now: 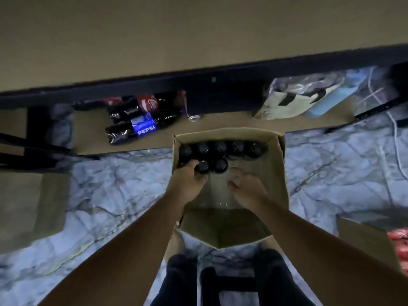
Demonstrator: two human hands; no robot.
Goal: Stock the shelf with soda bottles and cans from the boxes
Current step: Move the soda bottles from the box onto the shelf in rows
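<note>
An open cardboard box (277,173) stands on the floor in front of me, with several dark soda bottles (220,147) upright along its far side. My left hand (187,182) reaches into the box and its fingers curl round the cap of a near-left bottle (202,166). My right hand (245,186) hovers inside the box over its bare bottom, fingers loosely curled, holding nothing. On the low shelf (92,138) beyond the box lie a Pepsi bottle (141,129) and Coca-Cola bottles (141,106), with a can (194,118) beside them.
A black shelf rail (220,85) crosses above the low shelf. Plastic-wrapped bags (309,96) sit on the shelf at the right. A second box with red cans (397,246) stands at the right edge. The floor is marble. My legs (220,281) show below the box.
</note>
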